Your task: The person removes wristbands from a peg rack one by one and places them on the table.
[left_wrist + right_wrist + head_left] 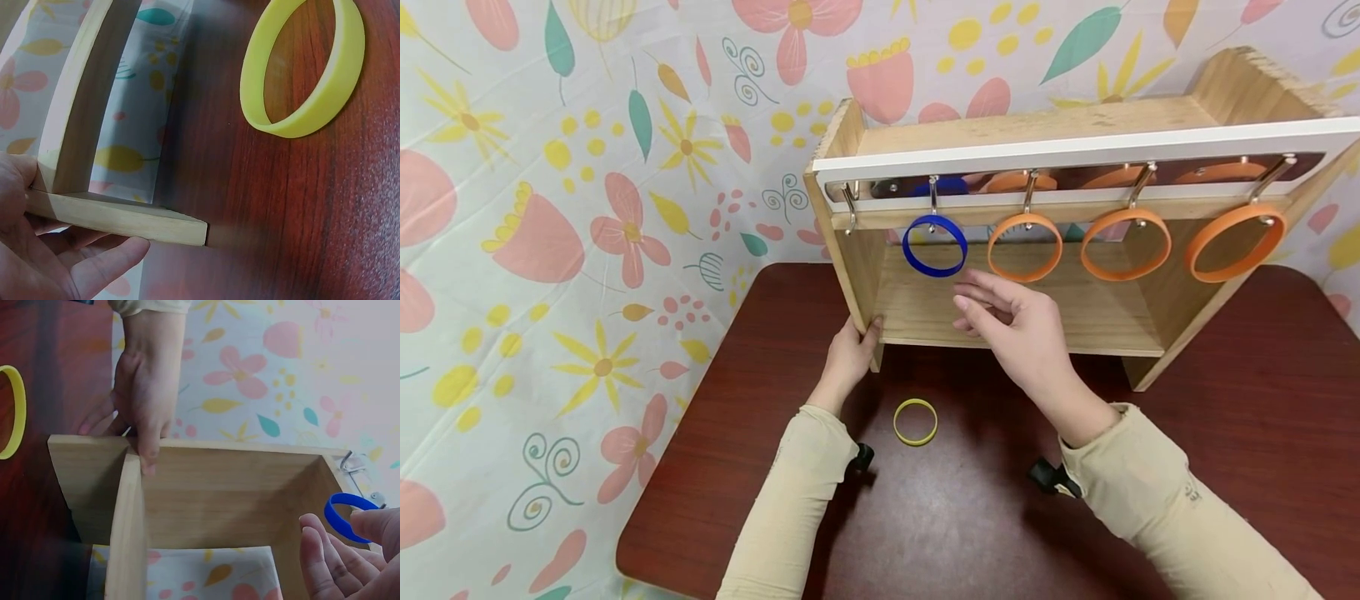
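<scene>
A wooden shelf [917, 308] stands on the table, a white-framed hook rail [1075, 152] along its upper front. My left hand [847, 357] grips the lower part of its left side panel, the thumb on the inner side. From the second hook hangs a blue silicone wristband [929, 272]. My right hand [1030, 333] is just below and to the right of that band, fingers loosely bent and apart from the thumb. In the right wrist view its thumb overlaps the blue wristband [340, 526], and nothing lies in its grasp.
Three orange wristbands [1026, 277] hang on the hooks to the right. The leftmost hook [850, 208] bears no band. A yellow wristband [915, 442] lies on the dark red table [955, 533] in front of the shelf. Behind stands a flower-patterned backdrop [647, 208].
</scene>
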The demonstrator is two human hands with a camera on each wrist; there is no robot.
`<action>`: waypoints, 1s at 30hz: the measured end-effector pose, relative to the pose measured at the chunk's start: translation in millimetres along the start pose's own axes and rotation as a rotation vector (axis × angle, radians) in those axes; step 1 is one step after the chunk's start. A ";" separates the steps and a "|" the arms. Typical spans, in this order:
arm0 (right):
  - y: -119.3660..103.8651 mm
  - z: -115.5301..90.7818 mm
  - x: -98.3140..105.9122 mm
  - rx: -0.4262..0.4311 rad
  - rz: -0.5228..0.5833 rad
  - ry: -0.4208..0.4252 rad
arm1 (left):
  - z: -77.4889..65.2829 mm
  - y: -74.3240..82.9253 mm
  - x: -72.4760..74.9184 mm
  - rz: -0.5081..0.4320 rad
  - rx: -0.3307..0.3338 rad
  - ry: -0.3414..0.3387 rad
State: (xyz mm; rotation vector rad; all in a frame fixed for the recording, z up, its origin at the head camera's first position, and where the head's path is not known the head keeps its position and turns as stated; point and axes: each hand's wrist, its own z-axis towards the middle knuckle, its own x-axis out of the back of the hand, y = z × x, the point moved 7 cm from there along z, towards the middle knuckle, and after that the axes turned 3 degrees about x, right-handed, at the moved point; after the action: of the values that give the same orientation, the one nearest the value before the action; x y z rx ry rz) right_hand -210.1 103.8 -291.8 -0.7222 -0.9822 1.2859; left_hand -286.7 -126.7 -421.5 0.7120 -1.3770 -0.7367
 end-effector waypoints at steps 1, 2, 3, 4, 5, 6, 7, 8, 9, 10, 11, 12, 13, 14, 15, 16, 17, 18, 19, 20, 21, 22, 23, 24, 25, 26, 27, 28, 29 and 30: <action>-1.5 0.8 0.4 0.009 0.000 0.006 | 0.1 0.2 0.1 -0.001 0.001 -0.001; -2.7 1.6 0.6 0.015 0.008 0.011 | 0.2 0.4 0.2 -0.002 0.000 -0.002; -3.9 2.3 0.5 0.018 0.014 0.015 | 0.2 0.4 0.3 -0.005 0.002 -0.002; -5.1 2.8 0.3 0.021 0.022 0.017 | 0.2 0.4 0.2 -0.006 0.004 -0.003; -6.0 3.2 -0.1 0.021 0.032 0.019 | 0.1 0.7 0.3 -0.010 0.006 -0.004; -6.7 3.6 -0.4 0.020 0.039 0.021 | 0.1 0.6 0.3 -0.009 0.008 -0.003; -7.3 4.1 -0.6 0.020 0.042 0.024 | 0.0 0.4 0.1 -0.007 0.009 -0.003; -7.7 4.5 -0.7 0.019 0.043 0.026 | 0.1 0.2 -0.1 -0.004 0.010 -0.002; -8.3 4.7 -0.9 0.019 0.042 0.028 | 0.0 0.2 -0.2 -0.002 0.012 -0.001; -8.7 5.0 -0.9 0.019 0.042 0.031 | -0.2 0.2 -0.3 0.000 0.012 0.000; -9.3 5.3 -1.0 0.020 0.045 0.034 | -0.2 0.2 -0.2 0.002 0.012 0.002; -10.0 5.6 -1.0 0.019 0.049 0.036 | -0.3 0.1 -0.3 0.005 0.012 0.003; -10.7 5.9 -1.1 0.019 0.055 0.038 | -0.4 0.1 -0.2 0.006 0.012 0.004; -11.3 6.3 -1.1 0.019 0.062 0.041 | -0.5 0.3 -0.1 0.006 0.013 0.005; -11.7 6.6 -1.1 0.017 0.071 0.044 | -0.6 0.4 0.0 0.005 0.014 0.004; -12.1 7.0 -1.2 0.017 0.079 0.048 | -0.7 0.3 -0.1 0.005 0.015 0.004; -12.5 7.5 -1.3 0.017 0.088 0.052 | -0.8 0.3 -0.2 0.002 0.016 0.003; -12.8 7.8 -1.5 0.017 0.096 0.055 | -0.9 0.2 -0.3 0.001 0.018 0.001; -13.2 8.1 -1.6 0.018 0.101 0.058 | -0.9 0.1 -0.3 -0.001 0.019 0.000; -13.5 8.4 -1.7 0.019 0.105 0.062 | -1.0 0.2 -0.4 -0.002 0.019 -0.001; -13.9 8.7 -1.9 0.020 0.107 0.065 | -0.9 0.0 -0.6 -0.002 0.019 -0.001; -14.5 9.0 -2.0 0.022 0.106 0.069 | -1.0 0.0 -0.7 -0.003 0.019 -0.001; -15.0 9.3 -2.2 0.024 0.105 0.073 | -1.0 -0.2 -0.7 -0.003 0.020 -0.001; -15.4 9.5 -2.4 0.024 0.108 0.078 | -0.9 -0.3 -0.6 -0.002 0.021 0.000; -15.9 9.8 -2.6 0.025 0.110 0.084 | -0.8 -0.4 -0.6 -0.001 0.021 0.002; -16.3 10.3 -2.8 0.026 0.108 0.088 | -0.7 -0.5 -0.6 0.000 0.021 0.003; -16.6 10.7 -3.0 0.026 0.107 0.092 | -0.5 -0.8 -0.6 0.001 0.022 0.005; -17.0 11.1 -3.2 0.026 0.107 0.096 | -0.4 -0.7 -0.5 0.002 0.021 0.006; -17.5 11.5 -3.3 0.027 0.105 0.100 | -0.2 -0.9 -0.7 0.002 0.020 0.006; -18.0 11.8 -3.3 0.030 0.103 0.104 | -0.1 -0.9 -0.8 0.003 0.018 0.007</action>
State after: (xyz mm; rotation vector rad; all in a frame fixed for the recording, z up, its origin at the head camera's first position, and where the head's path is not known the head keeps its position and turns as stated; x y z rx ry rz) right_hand -212.8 96.6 -271.5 -0.8174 -0.8495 1.3359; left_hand -286.7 -126.7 -422.8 0.7255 -1.3797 -0.7200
